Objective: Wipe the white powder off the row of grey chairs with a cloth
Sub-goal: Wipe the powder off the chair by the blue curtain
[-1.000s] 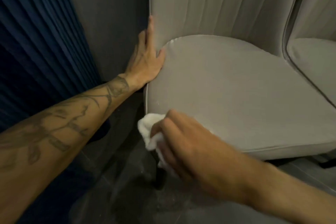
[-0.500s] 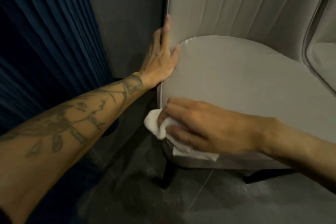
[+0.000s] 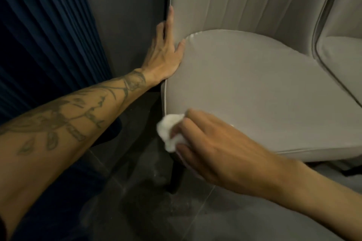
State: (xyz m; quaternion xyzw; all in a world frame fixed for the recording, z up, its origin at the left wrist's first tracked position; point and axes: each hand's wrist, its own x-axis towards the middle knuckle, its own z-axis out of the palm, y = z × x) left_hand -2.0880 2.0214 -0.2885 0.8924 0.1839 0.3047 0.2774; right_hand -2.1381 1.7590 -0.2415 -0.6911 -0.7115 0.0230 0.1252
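A grey upholstered chair [image 3: 254, 88] with a ribbed back fills the middle of the view. My right hand [image 3: 213, 146] is closed around a bunched white cloth [image 3: 171, 133] at the seat's front left corner. The cloth presses against the corner edge. My left hand [image 3: 165, 55] lies flat with fingers apart against the chair's left side, where seat and back meet. It holds nothing. A faint pale streak shows on the seat near my right fingers. A second grey chair [image 3: 344, 55] stands directly to the right.
Dark blue pleated curtain [image 3: 45, 35] hangs at the left, beside a dark grey wall [image 3: 127, 15]. Black chair legs [image 3: 176, 178] stand on a dark tiled floor [image 3: 156, 211] dusted with pale specks.
My right hand with the cloth has slid from the seat's front edge back to the front left corner. My left hand has stayed braced against the chair's side.
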